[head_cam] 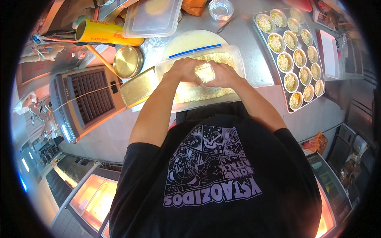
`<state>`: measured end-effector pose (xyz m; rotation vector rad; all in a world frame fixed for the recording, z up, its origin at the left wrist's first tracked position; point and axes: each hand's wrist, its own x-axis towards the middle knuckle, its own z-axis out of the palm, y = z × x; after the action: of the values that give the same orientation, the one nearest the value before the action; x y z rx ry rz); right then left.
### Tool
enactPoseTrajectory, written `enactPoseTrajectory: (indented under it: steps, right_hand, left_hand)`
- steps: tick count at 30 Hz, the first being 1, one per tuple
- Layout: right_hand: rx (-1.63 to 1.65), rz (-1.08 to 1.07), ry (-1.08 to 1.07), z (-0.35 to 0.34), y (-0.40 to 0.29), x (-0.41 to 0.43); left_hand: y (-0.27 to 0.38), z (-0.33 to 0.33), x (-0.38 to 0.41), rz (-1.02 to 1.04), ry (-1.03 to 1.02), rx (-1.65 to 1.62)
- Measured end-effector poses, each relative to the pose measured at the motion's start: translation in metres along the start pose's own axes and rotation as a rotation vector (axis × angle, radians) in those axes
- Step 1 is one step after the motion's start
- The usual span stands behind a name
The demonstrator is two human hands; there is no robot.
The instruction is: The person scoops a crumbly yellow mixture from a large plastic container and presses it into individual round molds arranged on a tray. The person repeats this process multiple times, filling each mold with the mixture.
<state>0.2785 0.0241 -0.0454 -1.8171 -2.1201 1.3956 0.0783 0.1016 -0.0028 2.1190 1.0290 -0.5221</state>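
Note:
Both hands meet around a rounded, crumb-covered lump of food (204, 73). My left hand (187, 70) grips it from the left and my right hand (222, 73) from the right. They are over a clear plastic tub (240, 64) holding pale crumbs or flakes (220, 58). A blue strip (195, 51) lies along the tub's far rim. Behind the tub is a pale round board (195, 37). Whether the lump sits in a cup is hidden by the fingers.
To the right, a metal tray (272, 64) bears several topped cups (285, 62). Left of the tub are a rectangular metal pan (140, 86), round metal tins (127, 62) and a yellow roll (108, 33). Farther back lie a plastic lid (153, 17), foil cups (221, 9) and a white tray (329, 55).

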Motion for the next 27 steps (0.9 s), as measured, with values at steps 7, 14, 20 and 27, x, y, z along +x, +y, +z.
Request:
enactPoseTrajectory:
  steps: [7,14,20,27]
  right_hand:
    - [0.005,0.038,-0.036,-0.005,-0.009,-0.002]
    - [0.062,-0.100,0.097,0.019,0.017,-0.006]
    - [0.067,-0.066,-0.118,0.000,0.016,0.011]
    - [-0.274,-0.151,-0.263,-0.015,-0.080,0.044]
  left_hand:
    - [0.000,0.003,-0.001,0.000,-0.015,-0.001]
    - [-0.021,0.021,-0.032,0.006,0.168,-0.097]
    - [-0.057,0.034,-0.045,-0.084,0.118,-0.286]
    - [-0.066,0.040,-0.055,0.017,0.136,-0.369]
